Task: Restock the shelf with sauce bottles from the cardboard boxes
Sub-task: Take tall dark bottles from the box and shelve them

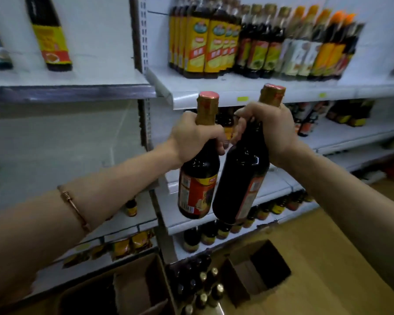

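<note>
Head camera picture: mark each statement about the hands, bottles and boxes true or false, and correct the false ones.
1. Each hand holds a bottle by its neck. True: left hand, right hand.
2. The left bottle has a red label. True.
3. The left wrist is bare. False: it wears a bracelet.
4. The box of bottles sits on the top shelf. False: it stands low down, below the shelves.

wooden floor [328,258], copper bracelet [74,208]
</note>
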The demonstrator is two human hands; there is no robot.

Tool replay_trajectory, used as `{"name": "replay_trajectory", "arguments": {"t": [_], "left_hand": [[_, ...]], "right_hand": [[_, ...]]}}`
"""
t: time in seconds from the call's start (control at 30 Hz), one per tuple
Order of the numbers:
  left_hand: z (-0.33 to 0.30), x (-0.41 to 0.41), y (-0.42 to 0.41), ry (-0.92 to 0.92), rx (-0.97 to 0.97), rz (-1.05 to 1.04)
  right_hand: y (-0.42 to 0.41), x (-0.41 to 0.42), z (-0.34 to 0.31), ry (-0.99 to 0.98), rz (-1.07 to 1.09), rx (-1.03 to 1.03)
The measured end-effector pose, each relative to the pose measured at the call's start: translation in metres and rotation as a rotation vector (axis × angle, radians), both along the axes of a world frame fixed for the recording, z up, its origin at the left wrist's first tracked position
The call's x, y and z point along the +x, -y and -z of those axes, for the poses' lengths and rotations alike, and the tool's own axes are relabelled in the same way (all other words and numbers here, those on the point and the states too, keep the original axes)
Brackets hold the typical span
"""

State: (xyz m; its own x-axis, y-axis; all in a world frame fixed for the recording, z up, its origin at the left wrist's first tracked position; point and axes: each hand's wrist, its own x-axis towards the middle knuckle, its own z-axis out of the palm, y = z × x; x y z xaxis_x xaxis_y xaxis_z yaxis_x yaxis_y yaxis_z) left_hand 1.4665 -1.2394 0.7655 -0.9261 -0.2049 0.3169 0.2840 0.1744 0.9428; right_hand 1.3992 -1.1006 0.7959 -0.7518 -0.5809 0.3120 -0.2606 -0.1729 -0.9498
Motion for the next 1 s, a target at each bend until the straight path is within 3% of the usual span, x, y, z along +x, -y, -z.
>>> {"name": "replay_trajectory", "arguments": {"t": [0.17,0.37,1.0], "left_hand": [[-0.022,-0.049,-0.064,0.041,0.024,0.156],[-0.044,-0.114,-0.152,0.087,-0.028,0.322],[-0.067,-0.302,-0.418,0.113,-0.077,0.541]], "right_hand": [[-0.074,-0.03,-0.026,-0.063,0.155,0.047],[-0.166,-0.078,-0.042,-0.007,0.286,0.014],[-0.437,-0.221,-0.062,-0.009,0.601,0.069]]}}
